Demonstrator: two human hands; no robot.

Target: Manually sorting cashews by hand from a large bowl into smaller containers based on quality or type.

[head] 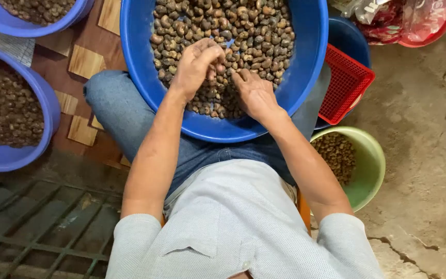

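Fingers (213, 58) of left hand (196, 66) curled shut over brown nuts (243, 31); right hand (254, 93) spread flat, fingertips pressed into same heap. Both inside big blue basin (305, 77) on lap. Green bucket (375, 170) of nuts at four o'clock, red basket (344, 85) at three.

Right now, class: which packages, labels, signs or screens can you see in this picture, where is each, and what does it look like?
Red plastic bag: top right corner, crumpled, glossy red with pale print.
Clear plastic wrapping: top edge, left of the red bag, crinkled and see-through.
No signs or screens show.
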